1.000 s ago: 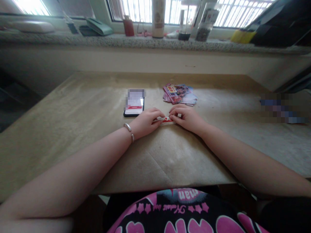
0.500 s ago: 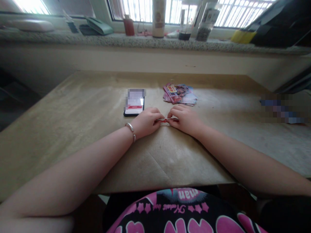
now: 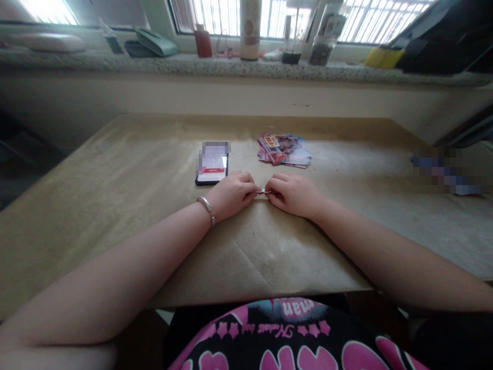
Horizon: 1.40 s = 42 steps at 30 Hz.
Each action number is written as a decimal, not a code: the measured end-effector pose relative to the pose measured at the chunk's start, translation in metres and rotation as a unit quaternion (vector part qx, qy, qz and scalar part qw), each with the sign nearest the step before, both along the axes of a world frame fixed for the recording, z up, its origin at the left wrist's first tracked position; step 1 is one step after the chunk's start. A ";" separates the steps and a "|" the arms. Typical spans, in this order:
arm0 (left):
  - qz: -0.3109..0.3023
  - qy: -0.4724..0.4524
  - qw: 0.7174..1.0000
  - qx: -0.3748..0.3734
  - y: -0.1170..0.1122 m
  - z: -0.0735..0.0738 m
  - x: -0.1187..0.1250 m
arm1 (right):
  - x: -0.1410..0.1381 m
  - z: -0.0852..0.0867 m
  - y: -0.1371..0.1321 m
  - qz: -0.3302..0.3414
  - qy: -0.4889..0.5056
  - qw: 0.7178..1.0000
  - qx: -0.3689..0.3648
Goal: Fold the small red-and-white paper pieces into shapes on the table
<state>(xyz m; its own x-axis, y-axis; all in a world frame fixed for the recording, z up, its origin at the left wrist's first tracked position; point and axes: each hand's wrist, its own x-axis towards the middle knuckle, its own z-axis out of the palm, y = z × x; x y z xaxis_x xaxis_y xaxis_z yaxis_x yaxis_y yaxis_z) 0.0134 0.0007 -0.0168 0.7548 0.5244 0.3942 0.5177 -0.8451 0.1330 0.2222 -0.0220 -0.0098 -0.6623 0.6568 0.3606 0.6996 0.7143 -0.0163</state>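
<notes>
My left hand (image 3: 235, 194) and my right hand (image 3: 291, 194) meet over the middle of the table, fingertips a short gap apart. Between them runs a thin strip of folded paper (image 3: 262, 192), white with some red, pinched at one end by each hand. My fingers hide most of it. A silver bangle (image 3: 206, 204) circles my left wrist. Just beyond my left hand lies a phone (image 3: 212, 167) with its screen lit. Past my right hand is a fanned pile of printed cards or leaflets (image 3: 287, 149), mostly pink and blue.
The table (image 3: 185, 246) has a beige cover. A blurred, bluish flat item (image 3: 447, 174) lies at its right side. Behind, the stone windowsill (image 3: 154, 64) carries a red bottle (image 3: 203, 41), a tall pale bottle (image 3: 250, 31), clear containers and a dark bag (image 3: 439, 41).
The fingers of my right hand have curled in and closed further around the paper strip, so less of it shows. My left hand has hardly moved.
</notes>
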 end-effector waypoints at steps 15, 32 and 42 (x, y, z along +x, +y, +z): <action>-0.004 0.022 1.000 0.010 -0.007 0.006 -0.001 | -0.011 0.007 -0.011 -0.083 -0.028 0.996 -0.019; -0.027 0.029 0.999 -0.036 -0.012 0.014 -0.003 | 0.006 0.012 -0.004 -0.021 -0.102 0.995 0.005; -0.074 -0.030 0.994 -0.068 -0.007 0.008 -0.006 | 0.007 -0.002 0.015 0.020 -0.007 1.000 -0.005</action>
